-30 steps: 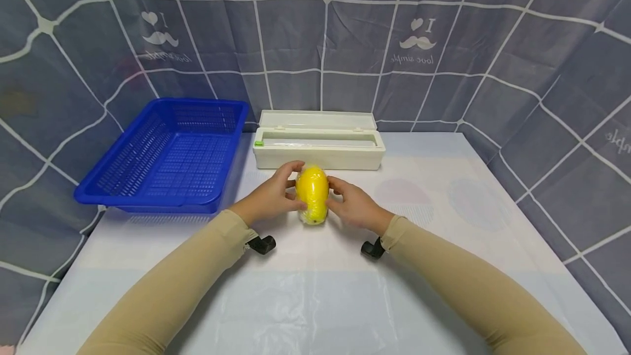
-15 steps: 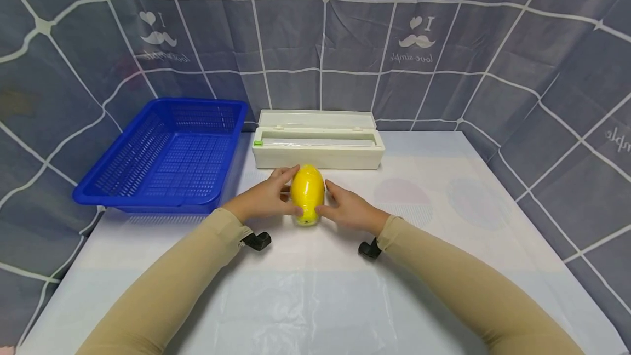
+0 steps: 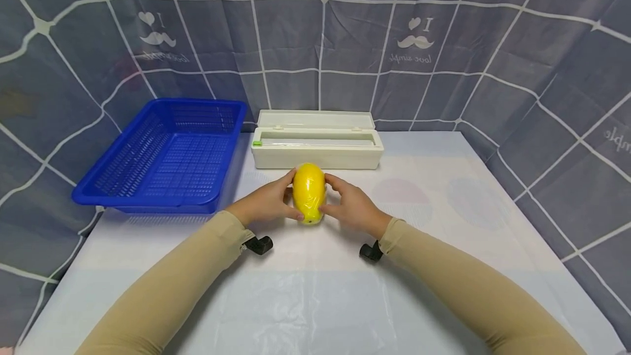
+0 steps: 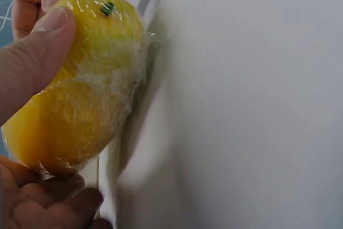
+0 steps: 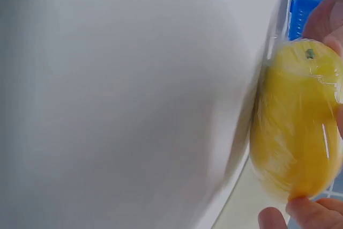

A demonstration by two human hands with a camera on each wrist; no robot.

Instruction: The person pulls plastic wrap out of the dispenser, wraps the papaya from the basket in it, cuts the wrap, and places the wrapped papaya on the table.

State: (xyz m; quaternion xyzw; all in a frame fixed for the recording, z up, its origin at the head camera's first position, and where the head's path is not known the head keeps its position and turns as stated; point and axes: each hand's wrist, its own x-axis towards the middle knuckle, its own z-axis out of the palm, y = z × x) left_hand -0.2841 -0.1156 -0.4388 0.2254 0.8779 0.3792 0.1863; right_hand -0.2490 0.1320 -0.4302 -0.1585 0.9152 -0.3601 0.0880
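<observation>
A yellow mango (image 3: pixel 309 193) lies wrapped in clear cling film at the middle of the table, just in front of a white cling-film dispenser (image 3: pixel 317 156). My left hand (image 3: pixel 266 201) holds its left side between thumb and fingers. From the right, my right hand (image 3: pixel 355 207) grips it with fingertips at the far part and thumb near the stem end. In the left wrist view the wrap on the mango (image 4: pixel 91 79) looks wrinkled, with a loose edge at its side. The right wrist view shows smoother film over the mango (image 5: pixel 297 122) and a small green stem mark.
The dispenser's lid (image 3: pixel 316 120) stands raised, and a green slider (image 3: pixel 257 143) sits at its left end. A blue plastic basket (image 3: pixel 217 201) is at the back left. Grey checked cloth (image 3: pixel 291 32) hangs behind and beside the white-covered table (image 3: pixel 305 305).
Between both hands, the mango has turned about its length and shifted slightly left. The right fingers, briefly apart from its far part half a second ago, touch it again.
</observation>
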